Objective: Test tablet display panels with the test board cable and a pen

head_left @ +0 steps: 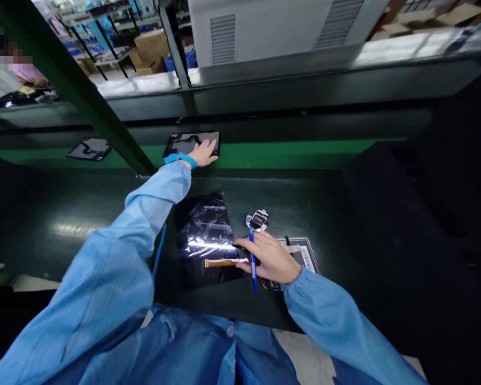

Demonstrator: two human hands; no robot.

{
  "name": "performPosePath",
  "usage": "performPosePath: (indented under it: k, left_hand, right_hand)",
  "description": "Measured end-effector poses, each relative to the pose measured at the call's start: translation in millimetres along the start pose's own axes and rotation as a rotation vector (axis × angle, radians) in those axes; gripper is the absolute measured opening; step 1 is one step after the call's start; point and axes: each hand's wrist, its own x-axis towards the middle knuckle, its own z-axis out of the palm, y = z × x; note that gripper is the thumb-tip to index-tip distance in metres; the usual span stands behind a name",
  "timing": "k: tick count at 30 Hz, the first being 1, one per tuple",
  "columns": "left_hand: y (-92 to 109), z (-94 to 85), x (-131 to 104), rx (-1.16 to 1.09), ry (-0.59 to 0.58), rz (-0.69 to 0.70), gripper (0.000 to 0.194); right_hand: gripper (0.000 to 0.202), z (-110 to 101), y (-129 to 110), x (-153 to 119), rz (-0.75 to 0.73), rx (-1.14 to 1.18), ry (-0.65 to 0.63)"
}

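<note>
My left hand, with a blue band at the wrist, reaches forward onto a flat dark-and-grey panel on the green strip. Its fingers are stretched out over the panel's right part. My right hand has a blue pen tucked across its fingers. Beneath and beside its fingertips is a glossy black sheet with an orange ribbon cable on it. Whether the fingers also grip the cable's end is unclear. A flat labelled part lies partly hidden under this hand; a small round silver item is just beyond it.
Another flat panel lies on the green strip at left, behind a slanted green post. A coiled blue cord hangs by my left sleeve. Dark shapes flank the bench. Cartons and shelving stand beyond the ledge.
</note>
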Motion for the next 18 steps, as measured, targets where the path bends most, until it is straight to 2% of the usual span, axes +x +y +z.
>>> performPosePath:
  k: [2, 4, 7, 10, 12, 14, 16, 18]
  left_hand:
    - [16.4, 0.3, -34.7, 0.006, -0.019, 0.056, 0.071]
    - [40.0, 10.4, -90.6, 0.025, -0.036, 0.126, 0.068]
    - [77.4, 43.4, -192.6, 0.111, -0.078, 0.213, 0.06]
    - [104.2, 83.2, -277.2, 0.004, 0.043, 0.234, 0.07]
    - [113.3, 103.4, -312.9, -0.015, 0.119, 0.28, 0.095]
    - [115.5, 115.3, -335.2, -0.013, 0.15, 0.287, 0.105]
    - [111.4, 120.1, -350.8, -0.022, 0.144, 0.286, 0.098]
    - [102.7, 121.5, -365.2, -0.053, 0.158, 0.312, 0.075]
  right_hand:
    - [0.041, 1.8, -1.2, -1.5, 0.025, 0.071, -0.068]
    - [0.037, -1.1, -2.7, -3.0, 0.085, 0.176, -0.113]
    - [0.034, -14.3, -4.0, -3.9, 0.198, 0.403, -0.114]
    - [0.029, -31.1, -3.8, -3.6, 0.256, 0.631, -0.078]
    - [0.032, -38.9, -3.7, -3.2, 0.288, 0.755, -0.068]
    - [0.038, -42.1, -4.1, -2.8, 0.341, 0.854, -0.061]
    - [0.043, -41.9, -4.7, -2.6, 0.412, 0.933, -0.04]
    - [0.045, -40.4, -4.7, -2.1, 0.479, 0.975, -0.015]
